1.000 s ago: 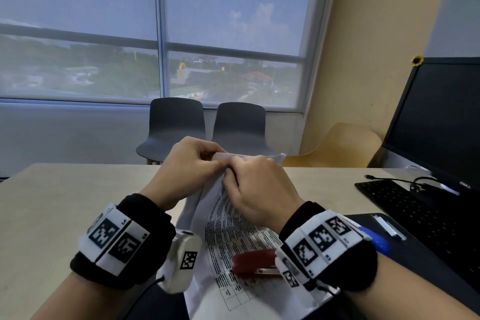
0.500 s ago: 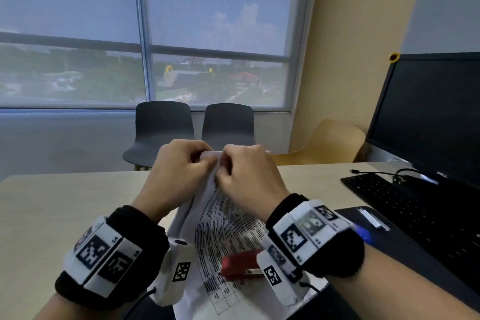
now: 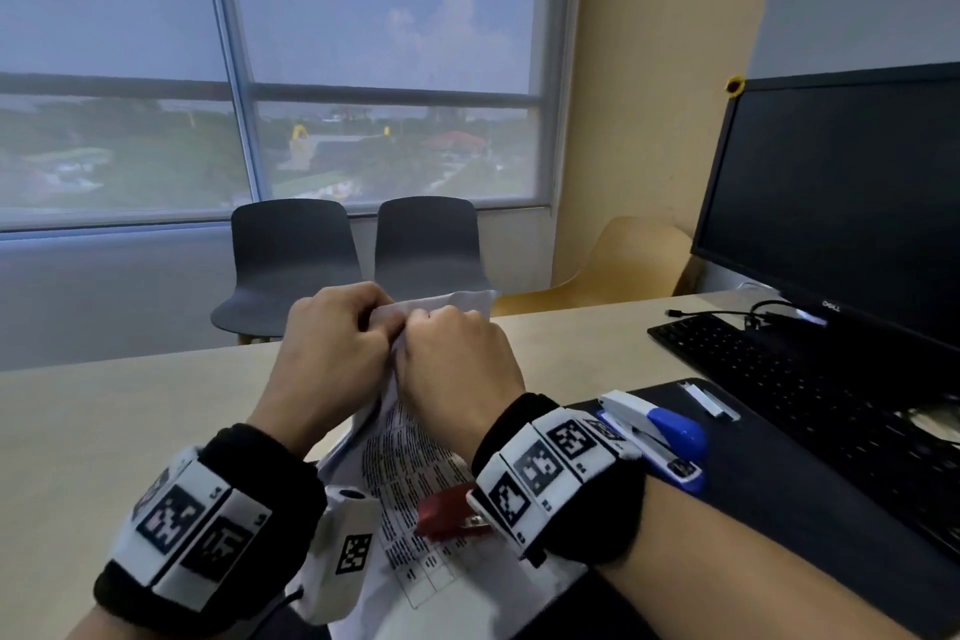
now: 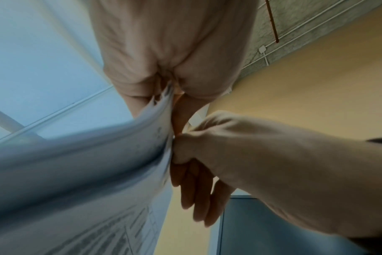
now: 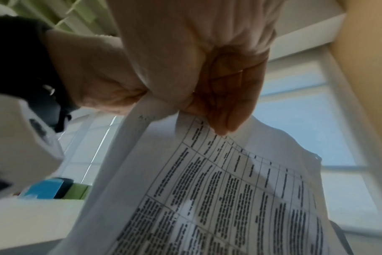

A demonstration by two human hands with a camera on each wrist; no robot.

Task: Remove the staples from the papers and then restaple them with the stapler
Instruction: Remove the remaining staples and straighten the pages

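The stapled papers (image 3: 410, 457), printed with tables, are held up off the table by their top edge. My left hand (image 3: 382, 322) pinches that top corner from the left. My right hand (image 3: 415, 327) pinches it right beside, knuckles touching. The left wrist view shows the left hand (image 4: 170, 96) clamping the sheets (image 4: 98, 163). In the right wrist view my right hand (image 5: 192, 107) curls on the top of the papers (image 5: 229, 189). The staple itself is hidden by the fingers. A blue and white stapler (image 3: 654, 437) lies on the black mat behind my right wrist.
A red stapler-like tool (image 3: 447, 515) lies on the lower part of the papers, half hidden by my right wristband. A strip of staples (image 3: 709, 398) lies on the black mat (image 3: 779, 509). Keyboard (image 3: 779, 369) and monitor (image 3: 841, 198) fill the right side. Chairs stand beyond the table (image 3: 130, 431).
Both hands have kept pinching the top of the papers and drawn closer together. The head view has shifted, so the blue stapler now shows more fully.
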